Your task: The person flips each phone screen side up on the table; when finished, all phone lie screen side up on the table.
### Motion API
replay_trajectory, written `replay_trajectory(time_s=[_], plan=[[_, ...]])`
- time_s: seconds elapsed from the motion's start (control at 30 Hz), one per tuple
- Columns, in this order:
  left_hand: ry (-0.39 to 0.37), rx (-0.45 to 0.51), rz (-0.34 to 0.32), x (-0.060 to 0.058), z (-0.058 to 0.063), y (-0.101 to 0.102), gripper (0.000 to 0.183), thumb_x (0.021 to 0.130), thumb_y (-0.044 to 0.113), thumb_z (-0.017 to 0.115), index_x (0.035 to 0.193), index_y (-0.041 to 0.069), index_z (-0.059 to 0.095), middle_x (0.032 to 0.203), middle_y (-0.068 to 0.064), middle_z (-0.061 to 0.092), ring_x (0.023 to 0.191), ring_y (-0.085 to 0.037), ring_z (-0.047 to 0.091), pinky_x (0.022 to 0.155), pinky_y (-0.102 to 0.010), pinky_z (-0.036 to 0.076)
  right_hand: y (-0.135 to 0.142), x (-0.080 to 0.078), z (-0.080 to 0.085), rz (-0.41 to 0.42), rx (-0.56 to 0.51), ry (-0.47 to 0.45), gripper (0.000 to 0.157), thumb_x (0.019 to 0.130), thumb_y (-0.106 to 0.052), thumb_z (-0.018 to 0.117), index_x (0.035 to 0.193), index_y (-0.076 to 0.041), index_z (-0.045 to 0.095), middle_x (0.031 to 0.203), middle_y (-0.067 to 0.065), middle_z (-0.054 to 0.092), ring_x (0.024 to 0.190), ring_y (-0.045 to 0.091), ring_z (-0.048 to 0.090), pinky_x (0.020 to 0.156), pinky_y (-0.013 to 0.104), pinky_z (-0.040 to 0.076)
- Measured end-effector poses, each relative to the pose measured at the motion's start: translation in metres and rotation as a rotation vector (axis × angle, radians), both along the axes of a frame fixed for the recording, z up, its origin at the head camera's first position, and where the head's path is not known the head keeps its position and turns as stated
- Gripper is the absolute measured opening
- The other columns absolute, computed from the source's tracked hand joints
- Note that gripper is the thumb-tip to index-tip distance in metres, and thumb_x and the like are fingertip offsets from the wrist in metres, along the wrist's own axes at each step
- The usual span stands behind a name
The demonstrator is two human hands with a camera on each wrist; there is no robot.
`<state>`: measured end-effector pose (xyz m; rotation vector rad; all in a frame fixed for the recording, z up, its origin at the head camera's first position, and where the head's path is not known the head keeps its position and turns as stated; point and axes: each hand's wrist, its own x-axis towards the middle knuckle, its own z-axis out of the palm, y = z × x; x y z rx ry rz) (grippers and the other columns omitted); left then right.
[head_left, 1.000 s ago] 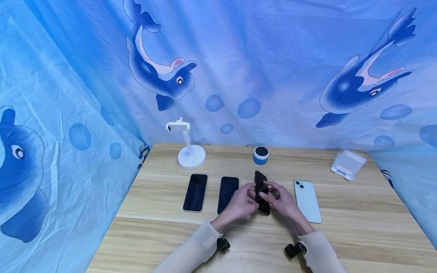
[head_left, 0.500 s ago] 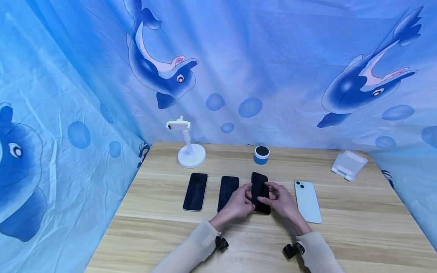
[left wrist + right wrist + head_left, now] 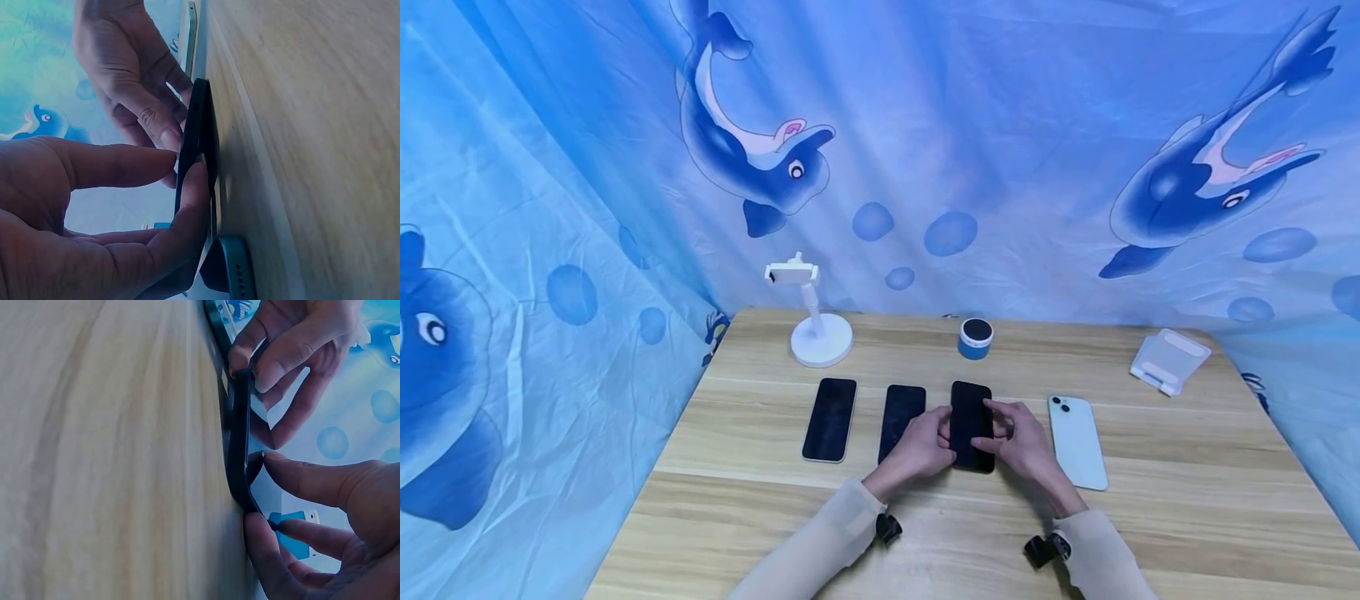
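A black smartphone [image 3: 972,425] lies screen up between my two hands, close over the wooden table. My left hand [image 3: 921,446] pinches its left long edge, with thumb and finger on either side of the phone's rim in the left wrist view. My right hand [image 3: 1022,437] holds the right edge, its thumb at the screen side and a finger curled under the frame [image 3: 239,437]. Just left, a second black smartphone [image 3: 901,412] lies partly hidden behind my left hand. To the right, a pale mint smartphone [image 3: 1078,442] rests back up, cameras at the top.
Another dark-screened smartphone [image 3: 830,421] lies further left. Behind the row stand a white phone stand [image 3: 822,340] with a round base and a small blue speaker [image 3: 975,339]. A folded white stand [image 3: 1170,362] sits at the back right. A dolphin-print curtain [image 3: 1022,125] borders the table.
The black smartphone has turned from tilted on its edge to flat, screen up, and come down toward the table. Both hands still hold its sides.
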<state>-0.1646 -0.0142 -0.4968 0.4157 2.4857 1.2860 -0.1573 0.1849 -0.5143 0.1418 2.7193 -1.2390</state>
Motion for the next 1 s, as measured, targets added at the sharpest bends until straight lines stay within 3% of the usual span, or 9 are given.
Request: replay_trajectory(time_s=[0.1, 0.27, 0.5, 0.63, 0.73, 0.87, 1.0], plan=[[0.016, -0.023, -0.009, 0.0, -0.001, 0.002, 0.075, 0.079, -0.008, 0.072, 0.15, -0.01, 0.047, 0.093, -0.009, 0.061, 0.073, -0.004, 0.05, 0.074, -0.021, 0.044, 0.001, 0.001, -0.001, 0.009, 0.029, 0.014, 0.075, 0.085, -0.021, 0.087, 0.151, -0.01, 0.054, 0.141, 0.021, 0.054, 0.106, 0.028, 0.063, 0.088, 0.04, 0.051], [0.072, -0.124, -0.014, 0.001, -0.001, 0.005, 0.072, 0.078, -0.004, 0.07, 0.147, -0.01, 0.05, 0.087, -0.004, 0.057, 0.08, -0.008, 0.045, 0.082, -0.024, 0.042, 0.003, 0.001, -0.004, 0.03, 0.049, 0.051, 0.075, 0.084, -0.021, 0.088, 0.151, -0.01, 0.055, 0.14, 0.02, 0.056, 0.106, 0.028, 0.064, 0.088, 0.038, 0.05], [0.071, -0.202, -0.009, 0.001, 0.001, 0.009, 0.07, 0.081, -0.002, 0.067, 0.148, -0.007, 0.051, 0.081, 0.002, 0.047, 0.077, -0.014, 0.044, 0.071, -0.024, 0.037, 0.006, 0.001, -0.007, 0.049, 0.053, 0.074, 0.075, 0.085, -0.021, 0.087, 0.151, -0.01, 0.055, 0.137, 0.017, 0.057, 0.104, 0.025, 0.065, 0.086, 0.034, 0.05], [0.084, -0.249, -0.004, 0.003, 0.004, 0.011, 0.069, 0.081, 0.001, 0.069, 0.147, -0.005, 0.052, 0.095, -0.007, 0.059, 0.086, -0.021, 0.054, 0.075, -0.033, 0.047, 0.007, 0.001, -0.007, 0.058, 0.054, 0.081, 0.075, 0.084, -0.02, 0.088, 0.151, -0.009, 0.055, 0.136, 0.017, 0.057, 0.103, 0.024, 0.066, 0.084, 0.032, 0.049], [0.089, -0.278, -0.001, 0.006, 0.004, 0.012, 0.069, 0.082, 0.003, 0.071, 0.147, -0.004, 0.052, 0.117, -0.017, 0.063, 0.101, -0.03, 0.062, 0.086, -0.044, 0.054, 0.006, 0.002, -0.006, 0.066, 0.046, 0.082, 0.075, 0.084, -0.02, 0.088, 0.15, -0.009, 0.056, 0.136, 0.017, 0.057, 0.103, 0.024, 0.066, 0.084, 0.033, 0.049], [0.083, -0.287, 0.004, 0.008, 0.004, 0.014, 0.071, 0.082, 0.003, 0.073, 0.149, -0.004, 0.05, 0.134, -0.025, 0.058, 0.112, -0.038, 0.063, 0.094, -0.052, 0.055, 0.007, 0.004, -0.004, 0.077, 0.05, 0.085, 0.076, 0.083, -0.02, 0.089, 0.15, -0.009, 0.056, 0.135, 0.016, 0.057, 0.103, 0.023, 0.065, 0.086, 0.036, 0.05], [0.084, -0.296, -0.001, 0.012, 0.004, 0.015, 0.071, 0.082, 0.003, 0.074, 0.149, -0.004, 0.051, 0.137, -0.026, 0.057, 0.113, -0.039, 0.063, 0.095, -0.052, 0.055, 0.007, 0.008, -0.003, 0.086, 0.06, 0.087, 0.077, 0.082, -0.02, 0.09, 0.15, -0.008, 0.056, 0.134, 0.017, 0.058, 0.101, 0.023, 0.064, 0.086, 0.038, 0.051]])
